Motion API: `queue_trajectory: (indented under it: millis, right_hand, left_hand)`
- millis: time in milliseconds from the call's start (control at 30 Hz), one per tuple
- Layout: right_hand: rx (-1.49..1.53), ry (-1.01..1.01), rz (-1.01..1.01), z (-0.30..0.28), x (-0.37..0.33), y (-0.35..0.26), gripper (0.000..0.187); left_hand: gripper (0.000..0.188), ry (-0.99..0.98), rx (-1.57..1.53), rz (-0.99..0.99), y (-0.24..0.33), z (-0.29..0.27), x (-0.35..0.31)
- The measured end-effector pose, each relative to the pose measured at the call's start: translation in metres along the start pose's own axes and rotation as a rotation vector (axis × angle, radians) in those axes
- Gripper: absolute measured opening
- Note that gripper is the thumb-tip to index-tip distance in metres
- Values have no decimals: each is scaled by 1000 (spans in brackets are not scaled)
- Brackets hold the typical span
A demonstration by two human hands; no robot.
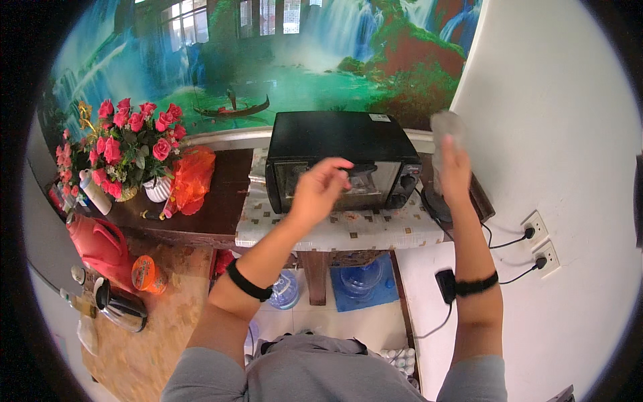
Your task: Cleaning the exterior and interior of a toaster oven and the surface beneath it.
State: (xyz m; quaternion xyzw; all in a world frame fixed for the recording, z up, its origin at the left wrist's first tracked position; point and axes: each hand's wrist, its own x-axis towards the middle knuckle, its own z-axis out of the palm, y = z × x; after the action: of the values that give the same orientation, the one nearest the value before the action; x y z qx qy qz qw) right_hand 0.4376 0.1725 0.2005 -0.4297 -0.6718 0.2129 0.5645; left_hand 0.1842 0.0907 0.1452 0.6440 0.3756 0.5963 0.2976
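Observation:
A black countertop oven (345, 137) stands on a patterned cloth, its glass door facing me and its dials on the right. In front of the door, close to the dark handle (362, 167), is my left hand (320, 193). Its fingers are loosely bent, with a gap between the fingertips and nothing seen in them. To the right of the oven my right hand (455, 171) is raised, closed on a greyish cloth (447, 127) smeared by motion. Black bands circle both my forearms.
The patterned cloth (321, 231) drapes over the table's front edge. At left are roses in a white vase (158, 189), an orange bag (193, 181), a red jug (100, 244), an orange tub (149, 273) and a kettle (120, 305). Plugged cords hang from wall sockets (546, 258) at right.

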Motion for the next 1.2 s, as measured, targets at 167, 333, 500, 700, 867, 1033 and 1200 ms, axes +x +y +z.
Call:
queue_trajectory:
  millis: [167, 333, 500, 700, 867, 1033, 1200]
  right_hand:
    - [-445, -578, -81, 80, 50, 22, 64]
    - [-774, -726, -673, 80, 58, 10, 40]
    - [-699, -734, -524, 105, 52, 26, 40]
    - [-771, -846, -508, 192, 39, -31, 45]
    - [-711, -850, -538, 247, 12, -48, 46]
    - [-610, -810, -453, 220, 22, -33, 49]
    - [-822, -517, -423, 151, 38, -3, 39]
  left_hand:
    - [21, 350, 399, 212, 4, -71, 29]
    - [43, 399, 805, 93, -49, -138, 34]
    - [77, 151, 282, -445, -93, -131, 40]
    - [73, 158, 318, -459, -61, -123, 39]
    - [72, 136, 192, -301, -79, -132, 32]
    - [75, 70, 294, -390, -71, -133, 35]
    - [71, 33, 343, -397, -70, -141, 33]
